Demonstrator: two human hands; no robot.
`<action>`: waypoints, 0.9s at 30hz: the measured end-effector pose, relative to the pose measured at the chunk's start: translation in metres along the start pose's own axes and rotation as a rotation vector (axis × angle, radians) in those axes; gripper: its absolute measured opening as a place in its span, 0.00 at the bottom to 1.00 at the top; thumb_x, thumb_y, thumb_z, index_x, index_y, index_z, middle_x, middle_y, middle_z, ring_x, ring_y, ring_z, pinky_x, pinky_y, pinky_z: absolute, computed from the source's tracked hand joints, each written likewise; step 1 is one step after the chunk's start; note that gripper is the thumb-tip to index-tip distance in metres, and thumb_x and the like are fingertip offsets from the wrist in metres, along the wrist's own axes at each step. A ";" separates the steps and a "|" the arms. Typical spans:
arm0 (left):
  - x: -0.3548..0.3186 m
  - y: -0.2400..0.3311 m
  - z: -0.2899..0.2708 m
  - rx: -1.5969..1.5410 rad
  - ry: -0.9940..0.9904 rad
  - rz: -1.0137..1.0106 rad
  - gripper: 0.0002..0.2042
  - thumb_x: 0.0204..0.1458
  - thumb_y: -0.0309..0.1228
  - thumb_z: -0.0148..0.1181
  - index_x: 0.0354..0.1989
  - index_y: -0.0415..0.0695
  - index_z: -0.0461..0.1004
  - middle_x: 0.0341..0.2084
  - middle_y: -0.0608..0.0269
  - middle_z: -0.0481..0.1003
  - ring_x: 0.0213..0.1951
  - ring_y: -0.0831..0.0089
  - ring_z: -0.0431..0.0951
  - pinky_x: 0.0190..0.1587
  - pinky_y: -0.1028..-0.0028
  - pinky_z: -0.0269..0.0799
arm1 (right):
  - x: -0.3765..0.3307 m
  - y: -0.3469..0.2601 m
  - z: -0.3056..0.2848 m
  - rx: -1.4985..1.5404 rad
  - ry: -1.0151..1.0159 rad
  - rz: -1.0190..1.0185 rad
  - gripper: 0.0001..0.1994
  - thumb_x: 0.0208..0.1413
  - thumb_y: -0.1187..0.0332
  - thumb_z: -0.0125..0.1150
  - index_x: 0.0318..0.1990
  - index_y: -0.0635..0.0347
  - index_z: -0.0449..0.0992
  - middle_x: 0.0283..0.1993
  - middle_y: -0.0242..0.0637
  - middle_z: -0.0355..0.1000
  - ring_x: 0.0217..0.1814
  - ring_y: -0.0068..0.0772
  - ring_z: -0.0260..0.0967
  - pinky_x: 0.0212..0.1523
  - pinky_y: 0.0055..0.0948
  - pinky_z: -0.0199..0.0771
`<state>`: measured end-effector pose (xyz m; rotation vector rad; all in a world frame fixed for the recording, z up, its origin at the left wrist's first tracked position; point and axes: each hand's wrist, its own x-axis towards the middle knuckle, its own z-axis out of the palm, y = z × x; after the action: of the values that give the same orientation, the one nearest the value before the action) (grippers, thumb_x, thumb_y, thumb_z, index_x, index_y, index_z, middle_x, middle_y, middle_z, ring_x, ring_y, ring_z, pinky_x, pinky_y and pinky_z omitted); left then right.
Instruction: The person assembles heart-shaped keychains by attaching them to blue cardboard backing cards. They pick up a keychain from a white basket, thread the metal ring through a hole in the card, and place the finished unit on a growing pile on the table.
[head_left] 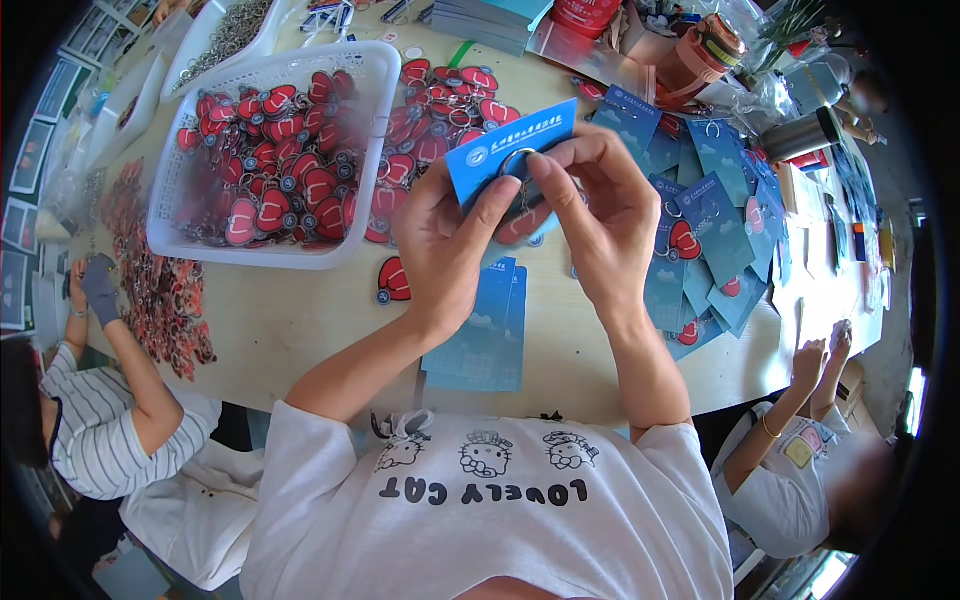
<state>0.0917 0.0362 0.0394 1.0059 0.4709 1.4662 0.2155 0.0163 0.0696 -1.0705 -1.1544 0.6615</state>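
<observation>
Above the white basket's [265,255] near right corner, both my hands meet over the table [300,320]. My left hand [440,245] pinches a blue card [510,150] from below, thumb laid across its face, while my right hand [605,225] closes its fingertips on the small metal ring [517,160] at the card's middle; a red heart-shaped charm [520,225] shows just under my thumbs, behind the card. Neither hand is spread; both are narrowed onto that one piece.

Judging by what lies about, I am somewhere in the middle. Right of the basket a loose spread of finished cards [715,225] fans out, blue rectangles each with a ring and a red charm on it. Left to do: the basket itself is heaped with red charms [275,185], more red charms [445,110] lie piled just past its right wall, and a short stack of bare blue cards [490,330] sits below my wrists, near the basket's front edge (a single charm [393,280] lies between the two).

Each blue card is a plain upright rectangle with a pale round emblem and white lettering near its top, too small to make out further.
</observation>
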 end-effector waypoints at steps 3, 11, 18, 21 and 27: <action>0.000 -0.002 -0.001 0.061 0.028 0.001 0.10 0.55 0.23 0.61 0.44 0.37 0.73 0.39 0.65 0.75 0.40 0.82 0.74 0.46 0.79 0.70 | -0.005 -0.006 0.002 0.154 -0.035 0.120 0.05 0.53 0.79 0.64 0.35 0.68 0.73 0.35 0.35 0.72 0.39 0.20 0.70 0.42 0.20 0.72; -0.002 0.004 0.000 0.013 0.039 0.017 0.08 0.55 0.24 0.61 0.42 0.37 0.75 0.38 0.65 0.76 0.40 0.81 0.74 0.44 0.80 0.69 | -0.008 -0.007 0.012 0.294 0.025 0.007 0.13 0.55 0.79 0.62 0.44 0.66 0.64 0.40 0.38 0.73 0.41 0.21 0.72 0.37 0.18 0.75; -0.003 0.009 0.001 -0.034 0.065 -0.069 0.09 0.56 0.26 0.60 0.44 0.38 0.75 0.38 0.66 0.76 0.41 0.82 0.73 0.46 0.79 0.68 | -0.009 -0.009 0.005 0.198 -0.091 0.130 0.13 0.56 0.78 0.60 0.48 0.70 0.69 0.43 0.36 0.73 0.43 0.19 0.70 0.42 0.20 0.73; -0.001 0.008 0.004 -0.031 0.060 -0.094 0.10 0.56 0.26 0.60 0.45 0.37 0.74 0.39 0.66 0.76 0.41 0.82 0.73 0.47 0.79 0.68 | -0.006 -0.008 0.004 0.148 -0.119 0.078 0.15 0.55 0.81 0.60 0.50 0.70 0.68 0.43 0.36 0.72 0.46 0.20 0.69 0.47 0.21 0.72; 0.001 0.000 -0.005 0.047 -0.051 -0.119 0.12 0.57 0.22 0.56 0.49 0.38 0.72 0.43 0.65 0.75 0.45 0.80 0.73 0.50 0.77 0.68 | -0.002 0.001 -0.006 0.114 -0.172 0.121 0.17 0.53 0.82 0.60 0.51 0.71 0.67 0.45 0.35 0.71 0.49 0.22 0.68 0.51 0.23 0.69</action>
<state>0.0877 0.0384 0.0369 1.0327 0.5222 1.3260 0.2210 0.0128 0.0680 -1.0063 -1.1902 0.9182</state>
